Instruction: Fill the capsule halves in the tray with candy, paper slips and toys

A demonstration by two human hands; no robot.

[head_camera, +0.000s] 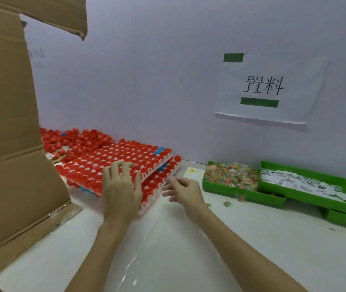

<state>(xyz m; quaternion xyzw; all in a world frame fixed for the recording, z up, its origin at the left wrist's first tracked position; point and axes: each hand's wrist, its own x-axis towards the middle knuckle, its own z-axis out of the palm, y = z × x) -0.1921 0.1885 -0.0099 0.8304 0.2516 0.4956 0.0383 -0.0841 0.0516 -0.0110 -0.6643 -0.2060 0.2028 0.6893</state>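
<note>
Two white trays (146, 204) of red capsule halves (125, 154) lie stacked on the table, the upper one shifted left over the lower; a few halves are blue. My left hand (120, 189) rests flat on the near corner of the upper tray, fingers spread over the red halves. Just right of the stack, my right hand (183, 189) hovers with fingers loosely spread, beside the lower tray's edge and holding nothing. A green bin of wrapped candy (231, 175) and a green bin of paper slips (302, 183) sit to the right.
A large cardboard box (9, 133) stands at the left. Loose red capsule halves (75, 140) are piled behind the trays against the wall. A paper sign (269, 87) hangs on the wall. A few stray candies (226, 204) lie on the table.
</note>
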